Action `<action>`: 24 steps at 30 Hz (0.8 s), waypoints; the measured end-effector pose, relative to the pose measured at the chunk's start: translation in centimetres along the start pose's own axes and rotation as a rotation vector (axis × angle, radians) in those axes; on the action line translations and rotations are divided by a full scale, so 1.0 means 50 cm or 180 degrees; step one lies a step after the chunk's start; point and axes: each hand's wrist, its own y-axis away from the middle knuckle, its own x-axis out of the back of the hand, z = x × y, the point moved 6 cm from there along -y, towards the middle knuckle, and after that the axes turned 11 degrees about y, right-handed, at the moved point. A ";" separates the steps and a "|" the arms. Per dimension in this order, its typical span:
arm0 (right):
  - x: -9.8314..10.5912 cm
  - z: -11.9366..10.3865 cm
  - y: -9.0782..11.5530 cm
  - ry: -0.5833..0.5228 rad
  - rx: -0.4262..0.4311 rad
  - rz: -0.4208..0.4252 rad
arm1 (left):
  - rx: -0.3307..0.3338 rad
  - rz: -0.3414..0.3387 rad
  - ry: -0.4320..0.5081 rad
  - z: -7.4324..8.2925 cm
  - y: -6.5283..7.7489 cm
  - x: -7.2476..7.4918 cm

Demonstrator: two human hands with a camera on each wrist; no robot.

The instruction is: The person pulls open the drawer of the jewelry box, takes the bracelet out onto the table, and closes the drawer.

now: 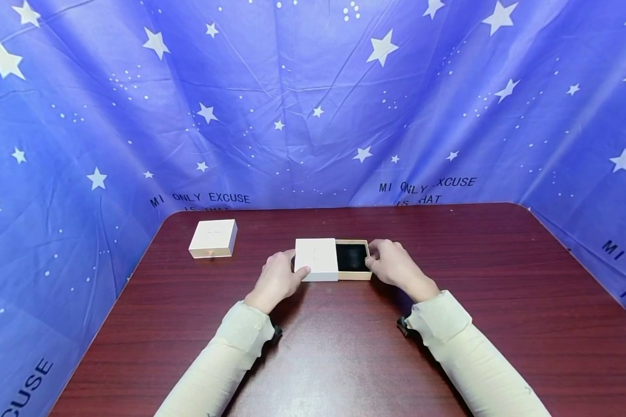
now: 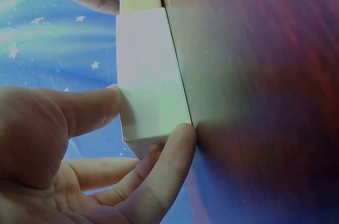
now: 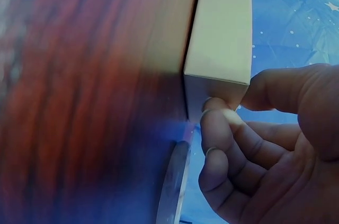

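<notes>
A white box sleeve [image 1: 315, 258] lies on the table with its drawer [image 1: 353, 276] slid partway out to the right. Black lining [image 1: 352, 258] shows inside the drawer. My left hand [image 1: 276, 279] grips the left end of the sleeve; in the left wrist view the thumb lies along its top edge and a fingertip touches its lower corner. At the drawer's outer end is my right hand [image 1: 398, 267]. In the right wrist view its thumb meets the drawer's top edge while curled fingers press the end face. Whether a pull tab is pinched there is hidden.
A second white box [image 1: 214, 236], its sleeve pushed over its drawer, sits at the back left of the dark red table [image 1: 334, 359]. Blue cloth with white stars [image 1: 292, 116] hangs behind the table and along its sides.
</notes>
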 end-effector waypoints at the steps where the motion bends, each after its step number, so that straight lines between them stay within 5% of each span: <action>1: -0.001 0.000 -0.001 0.0011 0.0004 -0.0007 | -0.0001 -0.0003 0.0000 0.000 0.000 0.000; 24: -0.004 -0.004 0.000 -0.0035 -0.0009 -0.0009 | 0.0072 -0.0059 -0.0019 -0.001 -0.001 -0.001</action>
